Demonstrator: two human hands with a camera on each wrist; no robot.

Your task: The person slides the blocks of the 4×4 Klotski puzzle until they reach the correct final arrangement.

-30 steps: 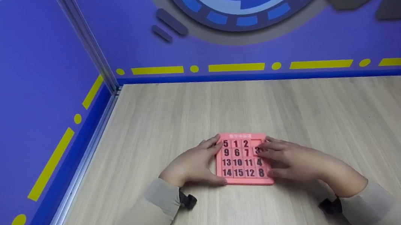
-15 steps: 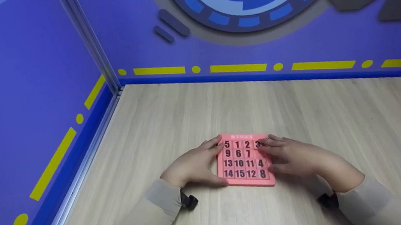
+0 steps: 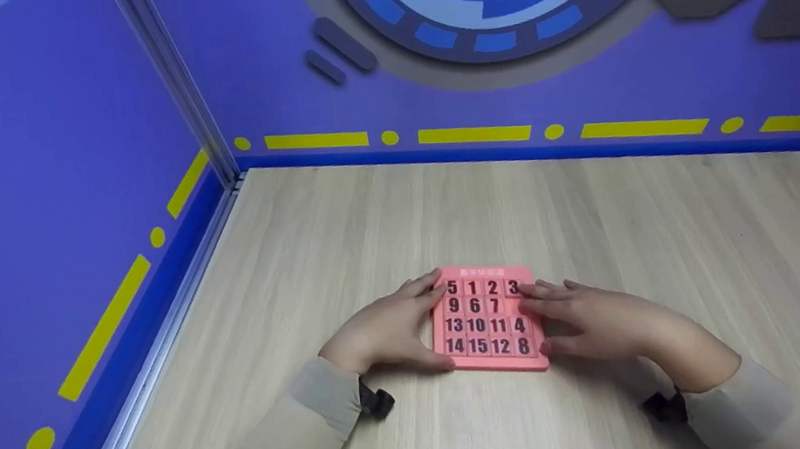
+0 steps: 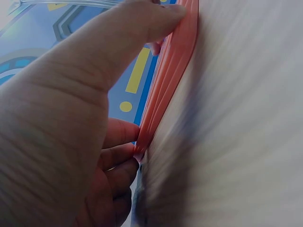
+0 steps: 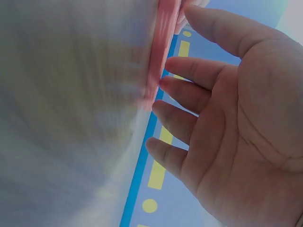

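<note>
A pink sliding number puzzle (image 3: 500,364) lies on the table in the head view, with black numbers on its tiles. The 3 tile (image 3: 513,287) occupies the top right corner, and the gap is right below it, above the 4. My left hand (image 3: 385,328) holds the left side, thumb at the near corner and fingers at the far one. In the left wrist view those fingers (image 4: 120,132) touch the frame's edge. My right hand (image 3: 599,318) reaches over the right side with its fingertips beside the 3 and the gap. Its fingers (image 5: 189,68) are spread and nearly straight in the right wrist view.
The wood-grain table (image 3: 369,220) extends around the puzzle. Blue-purple panels (image 3: 129,97) with yellow dashes stand along its back and left, joined by a metal post (image 3: 173,84). Black straps (image 3: 375,399) show at both cuffs.
The 3 tile has slid up from the second row into the top right corner, leaving the gap below it. My right fingers have since drawn back slightly to the right. The left hand stays put.
</note>
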